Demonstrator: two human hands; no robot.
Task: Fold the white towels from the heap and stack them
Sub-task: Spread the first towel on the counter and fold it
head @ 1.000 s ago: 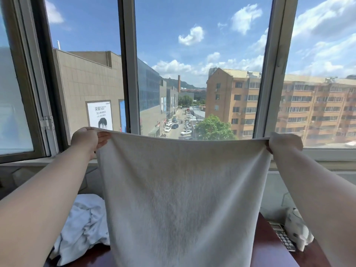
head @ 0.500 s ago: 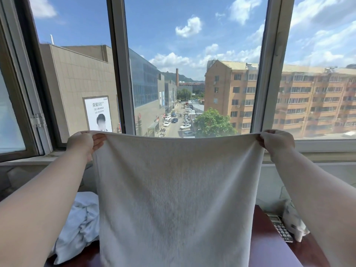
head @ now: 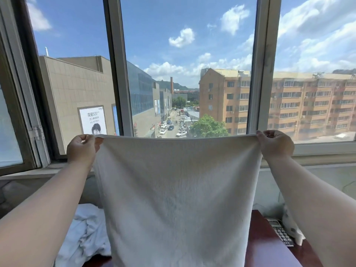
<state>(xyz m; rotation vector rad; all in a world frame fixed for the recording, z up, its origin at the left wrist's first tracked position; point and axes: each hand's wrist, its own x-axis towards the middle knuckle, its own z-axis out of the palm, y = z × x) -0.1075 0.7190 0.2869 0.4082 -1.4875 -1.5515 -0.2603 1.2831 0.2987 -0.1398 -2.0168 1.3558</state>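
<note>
left hand (head: 81,149) pinches the top left corner of the white towel (head: 179,199) | right hand (head: 274,144) pinches the top right corner | towel hangs flat over the counter (head: 269,253) | heap (head: 84,234) lies at left

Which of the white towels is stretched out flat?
The towel held up before the window, its top corners pinched by the left hand and right hand; the heap at lower left lies crumpled.

The white billboard (head: 92,120) on the beige building (head: 77,83) reads "荣耀500".
</note>
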